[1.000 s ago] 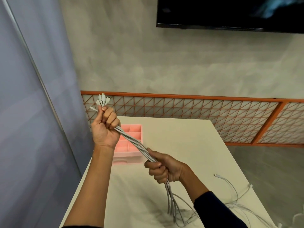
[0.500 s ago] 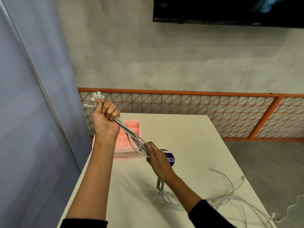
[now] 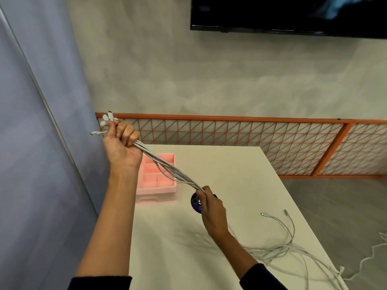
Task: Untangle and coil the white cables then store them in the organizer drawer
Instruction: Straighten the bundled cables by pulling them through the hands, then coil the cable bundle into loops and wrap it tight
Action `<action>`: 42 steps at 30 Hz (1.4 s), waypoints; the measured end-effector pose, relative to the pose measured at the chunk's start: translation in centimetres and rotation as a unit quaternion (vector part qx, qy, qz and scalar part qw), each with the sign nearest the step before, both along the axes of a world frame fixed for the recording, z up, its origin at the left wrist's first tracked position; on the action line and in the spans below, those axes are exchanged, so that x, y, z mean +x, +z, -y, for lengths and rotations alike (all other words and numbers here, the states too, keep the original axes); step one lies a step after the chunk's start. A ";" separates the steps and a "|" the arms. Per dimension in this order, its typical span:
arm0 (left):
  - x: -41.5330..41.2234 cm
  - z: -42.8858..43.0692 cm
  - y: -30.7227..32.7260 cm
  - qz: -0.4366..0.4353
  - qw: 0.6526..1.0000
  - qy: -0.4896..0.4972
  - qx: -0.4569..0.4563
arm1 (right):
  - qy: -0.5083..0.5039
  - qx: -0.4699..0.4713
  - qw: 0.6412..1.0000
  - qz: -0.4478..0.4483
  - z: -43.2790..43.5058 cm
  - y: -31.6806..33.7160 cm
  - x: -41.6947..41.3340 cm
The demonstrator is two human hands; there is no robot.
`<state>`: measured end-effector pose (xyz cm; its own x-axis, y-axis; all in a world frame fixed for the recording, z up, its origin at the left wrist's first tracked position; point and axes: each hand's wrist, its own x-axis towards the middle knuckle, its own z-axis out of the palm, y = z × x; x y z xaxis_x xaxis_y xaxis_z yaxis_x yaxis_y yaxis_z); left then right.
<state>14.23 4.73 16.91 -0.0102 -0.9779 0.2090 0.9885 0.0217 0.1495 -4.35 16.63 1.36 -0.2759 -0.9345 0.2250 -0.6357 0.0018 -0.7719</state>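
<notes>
Purple disc (image 3: 196, 203) behind right hand (image 3: 213, 212)

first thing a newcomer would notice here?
The bundle of white cables stretched in mid-air between the raised left hand and the lower right hand, above the white table. Behind it, the pink organizer drawer sits near the table's left edge.

The white table (image 3: 240, 174) carries a pink organizer drawer (image 3: 156, 182), a purple sticker (image 3: 195, 203) and loose white cables (image 3: 289, 248).
</notes>
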 end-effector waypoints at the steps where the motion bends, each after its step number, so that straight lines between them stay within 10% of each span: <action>1: 0.1 0.0 0.0 -0.001 1.000 0.003 0.002 | 0.049 0.022 0.997 0.060 0.2 0.3 -0.4; 6: 1.1 0.5 -0.6 0.018 1.000 0.013 0.008 | 0.203 0.210 0.913 0.284 0.5 2.9 -3.1; 14: 2.3 0.8 -1.7 -0.116 0.991 -0.052 -0.029 | 0.408 0.461 0.715 0.330 0.8 5.0 -4.8; 25: 4.0 1.0 -1.6 -0.151 0.988 -0.020 -0.031 | 0.257 0.352 0.895 0.095 0.4 3.0 -5.6; 31: 6.1 1.6 -1.0 -0.185 0.982 -0.009 -0.043 | 0.055 0.104 0.988 0.095 0.0 -1.2 -7.2; 34: 6.3 1.7 -1.4 -0.185 0.982 -0.002 -0.037 | 0.057 0.051 0.985 0.152 -0.7 -2.2 -7.3; 42: 6.6 1.6 -3.4 -0.105 0.994 0.026 -0.016 | 0.199 0.300 0.877 0.317 -1.9 -0.4 -11.2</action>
